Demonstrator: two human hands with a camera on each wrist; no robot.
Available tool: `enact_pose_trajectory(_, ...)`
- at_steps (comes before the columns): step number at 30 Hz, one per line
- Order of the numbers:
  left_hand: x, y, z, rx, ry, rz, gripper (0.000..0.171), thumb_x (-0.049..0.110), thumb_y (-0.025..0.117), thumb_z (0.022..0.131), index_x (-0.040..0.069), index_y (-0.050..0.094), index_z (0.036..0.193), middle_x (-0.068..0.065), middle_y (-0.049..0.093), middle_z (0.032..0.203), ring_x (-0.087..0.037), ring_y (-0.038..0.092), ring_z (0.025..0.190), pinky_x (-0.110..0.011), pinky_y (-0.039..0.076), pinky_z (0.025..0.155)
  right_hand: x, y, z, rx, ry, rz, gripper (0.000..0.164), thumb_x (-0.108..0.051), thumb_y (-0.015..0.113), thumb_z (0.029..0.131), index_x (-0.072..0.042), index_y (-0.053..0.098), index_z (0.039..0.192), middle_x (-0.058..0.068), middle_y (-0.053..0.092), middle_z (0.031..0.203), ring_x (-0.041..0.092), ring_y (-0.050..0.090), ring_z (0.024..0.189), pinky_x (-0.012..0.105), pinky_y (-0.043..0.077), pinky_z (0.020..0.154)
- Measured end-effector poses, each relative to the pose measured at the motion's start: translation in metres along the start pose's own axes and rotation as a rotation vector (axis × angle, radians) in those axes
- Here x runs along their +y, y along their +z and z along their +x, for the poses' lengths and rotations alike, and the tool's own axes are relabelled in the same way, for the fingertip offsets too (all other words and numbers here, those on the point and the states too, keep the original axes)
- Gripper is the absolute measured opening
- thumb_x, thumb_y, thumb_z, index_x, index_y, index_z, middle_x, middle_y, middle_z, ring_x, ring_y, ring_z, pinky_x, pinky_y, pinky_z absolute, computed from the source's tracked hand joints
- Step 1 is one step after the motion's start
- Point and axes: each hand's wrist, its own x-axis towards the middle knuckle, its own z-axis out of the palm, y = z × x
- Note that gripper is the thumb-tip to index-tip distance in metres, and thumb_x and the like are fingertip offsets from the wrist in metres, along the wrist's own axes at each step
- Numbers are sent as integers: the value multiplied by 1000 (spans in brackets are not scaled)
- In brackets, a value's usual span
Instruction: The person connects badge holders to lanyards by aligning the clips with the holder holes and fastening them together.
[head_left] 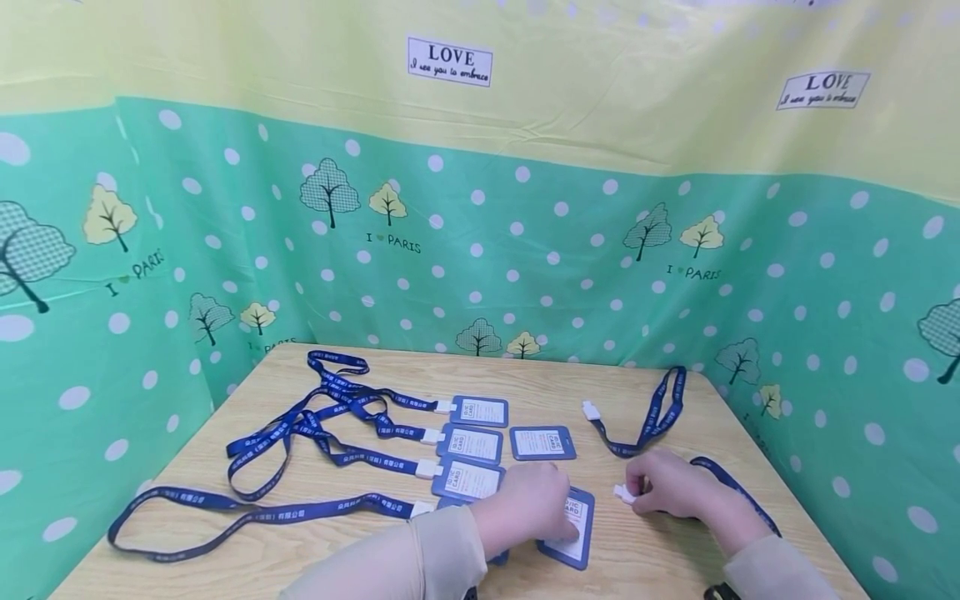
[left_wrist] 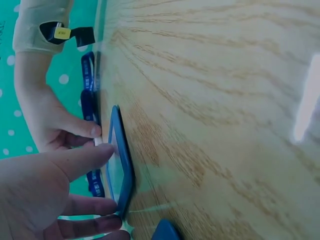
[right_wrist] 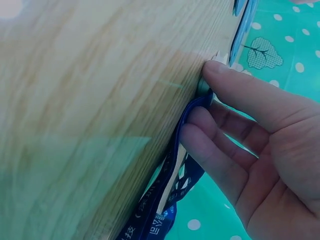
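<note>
My left hand (head_left: 527, 502) is at a blue-framed ID card holder (head_left: 582, 550) on the near part of the table. In the left wrist view its thumb lies on the holder's face (left_wrist: 117, 175) and its fingertips meet the frame's edge. To the right, my right hand (head_left: 670, 485) pinches a dark blue lanyard (right_wrist: 172, 155) close to its white clip (head_left: 622, 493). That clip points left toward the holder, with a gap between them. The rest of this lanyard's strap (head_left: 738, 492) runs behind the right wrist.
On the left, several card holders (head_left: 480, 412) lie in a column, clipped to blue lanyards (head_left: 300, 512); my left arm partly covers the nearest. A loose holder (head_left: 543, 443) sits mid-table. Another lanyard (head_left: 654, 421) lies back right. Patterned curtain (head_left: 525, 275) surrounds the wooden table (head_left: 420, 379).
</note>
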Motion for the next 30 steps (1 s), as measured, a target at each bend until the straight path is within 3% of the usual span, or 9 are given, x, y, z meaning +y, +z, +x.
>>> enact_pose_trajectory(11, -5, 1, 2, 4, 28, 63, 45, 62, 84, 73, 20, 77, 86, 7, 59, 80, -11, 52, 64, -29, 51, 55, 0, 0, 1, 5, 21, -2, 26, -13, 87, 78, -21, 63, 76, -5, 57, 76, 16, 52, 72, 35, 43, 66)
enact_pose_trajectory(22, -14, -2, 3, -42, 69, 31, 22, 33, 85, 72, 22, 77, 90, 8, 60, 91, -9, 52, 67, -27, 48, 56, -2, 0, 1, 13, 42, -5, 26, -13, 88, 78, -21, 63, 76, -5, 57, 76, 16, 52, 71, 35, 43, 65)
enact_pose_trajectory(30, -17, -5, 2, -72, 108, -38, 31, 20, 82, 76, 27, 79, 106, 12, 68, 100, -5, 58, 79, -23, 50, 65, -3, -1, 0, 18, 52, -7, 26, -13, 88, 77, -20, 63, 76, -4, 57, 77, 17, 52, 72, 35, 43, 66)
